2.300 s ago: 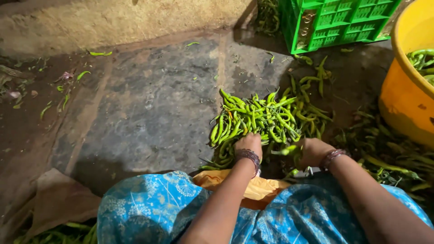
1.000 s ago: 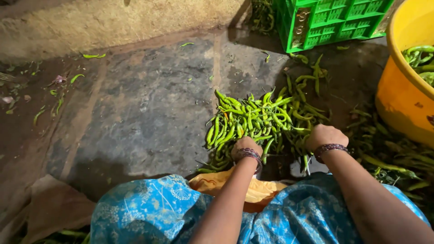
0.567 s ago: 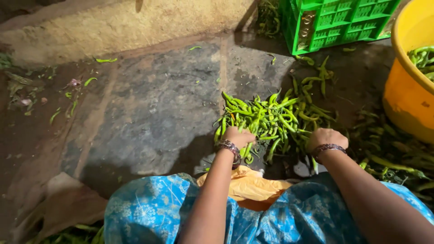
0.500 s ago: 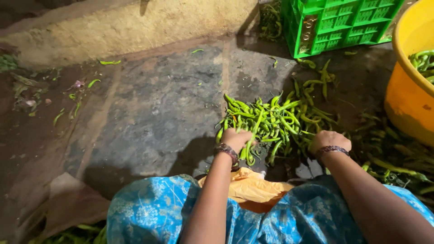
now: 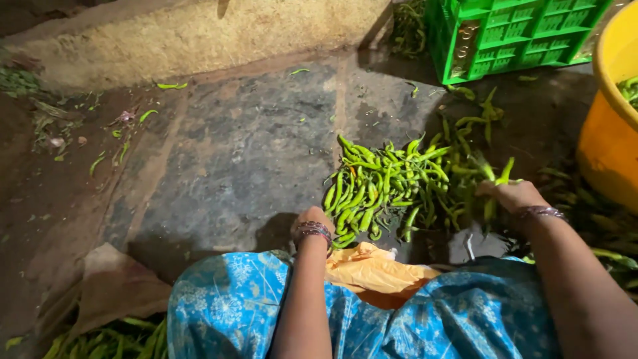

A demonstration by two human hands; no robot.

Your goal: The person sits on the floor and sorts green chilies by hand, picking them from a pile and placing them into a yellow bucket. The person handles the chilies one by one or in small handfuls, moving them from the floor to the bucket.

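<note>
Your left hand (image 5: 312,223) rests knuckles-up at the near edge of the green chilli heap (image 5: 385,189); its fingers curl under, out of sight, so you cannot tell their spread. The pods look light, slim, bendy and likely to snap: take several by the middle. Your right hand (image 5: 512,196) is closed on a few chillies (image 5: 495,179), lifted just right of the heap. Beyond those fingers: green crate (image 5: 512,33), then yellow tub (image 5: 611,133), near enough to crowd a swing

No packages, labels, signs or screens.
</note>
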